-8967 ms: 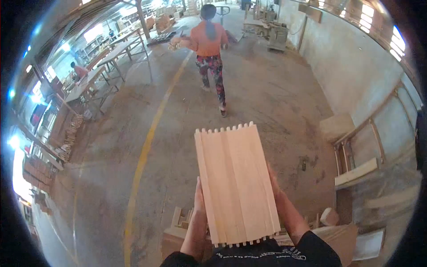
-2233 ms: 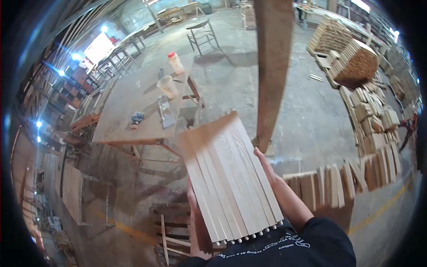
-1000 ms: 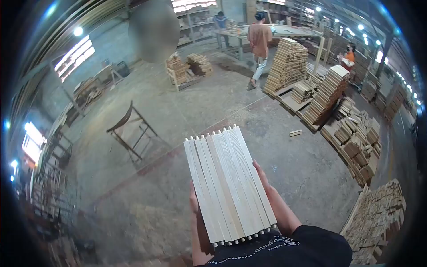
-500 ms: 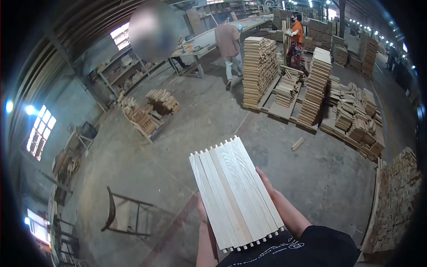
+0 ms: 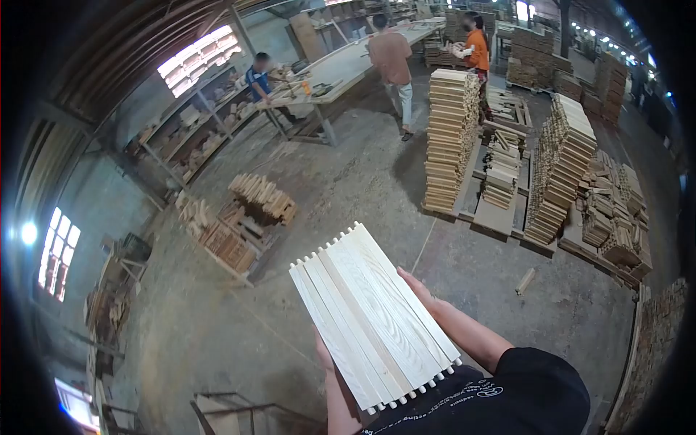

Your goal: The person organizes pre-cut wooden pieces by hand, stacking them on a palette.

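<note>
A stack of pale wooden slats (image 5: 373, 319) with round tenons at both ends lies across my two hands, in front of my dark shirt. My left hand (image 5: 324, 349) grips its left edge, mostly hidden beneath the wood. On the far right edge, my right hand (image 5: 419, 288) is closed round the side, its fingertips out of sight under the slats. The slats sit side by side with their tenons pointing away from me and towards me.
Tall slat stacks (image 5: 451, 145) stand on pallets (image 5: 493, 223) to the right. One loose piece (image 5: 525, 280) lies on the floor. A low pallet of wood parts (image 5: 250, 210) is ahead left, a chair (image 5: 232, 415) at lower left. Several people are near a long table (image 5: 341, 69).
I have moved forward, so the pallets and stacks look nearer and the chair has slid down the view. The slats stay in both hands, shifted slightly left. The person in brown has walked further along.
</note>
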Tool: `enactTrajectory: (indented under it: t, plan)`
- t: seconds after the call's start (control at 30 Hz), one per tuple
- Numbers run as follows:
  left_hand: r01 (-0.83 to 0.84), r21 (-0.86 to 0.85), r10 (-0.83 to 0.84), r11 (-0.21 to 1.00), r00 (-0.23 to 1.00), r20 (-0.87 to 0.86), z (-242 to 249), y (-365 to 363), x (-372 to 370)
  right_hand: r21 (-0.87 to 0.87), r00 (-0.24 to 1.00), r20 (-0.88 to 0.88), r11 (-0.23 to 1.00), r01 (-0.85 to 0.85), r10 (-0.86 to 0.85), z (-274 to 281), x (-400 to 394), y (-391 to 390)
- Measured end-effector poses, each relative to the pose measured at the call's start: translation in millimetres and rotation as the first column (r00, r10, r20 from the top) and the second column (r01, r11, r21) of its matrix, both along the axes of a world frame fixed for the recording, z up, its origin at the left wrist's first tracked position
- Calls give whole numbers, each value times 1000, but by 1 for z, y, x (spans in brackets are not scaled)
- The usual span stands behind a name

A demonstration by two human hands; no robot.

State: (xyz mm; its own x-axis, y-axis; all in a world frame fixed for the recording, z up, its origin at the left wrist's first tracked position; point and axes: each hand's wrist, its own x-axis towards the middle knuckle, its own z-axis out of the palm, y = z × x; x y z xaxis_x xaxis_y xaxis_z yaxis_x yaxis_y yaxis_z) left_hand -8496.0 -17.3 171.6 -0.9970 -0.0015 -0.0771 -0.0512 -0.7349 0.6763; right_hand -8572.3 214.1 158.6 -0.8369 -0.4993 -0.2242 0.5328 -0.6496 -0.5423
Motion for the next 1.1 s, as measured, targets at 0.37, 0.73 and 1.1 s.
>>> enactTrajectory:
  t: [0.37, 0.73, 1.1]
  plan:
    - [259, 87, -264, 962, 964, 43, 6, 0, -475, -40, 970, 13, 969, 243, -242, -2, -417, 14]
    - [244, 98, -253, 965, 964, 88, -4, 57, -918, -52, 975, 86, 976, 212, -207, 2, -862, 72]
    - [397, 64, -401, 916, 914, 64, -18, 114, -1369, 45, 956, 71, 958, 284, -286, 12, -1274, 144]
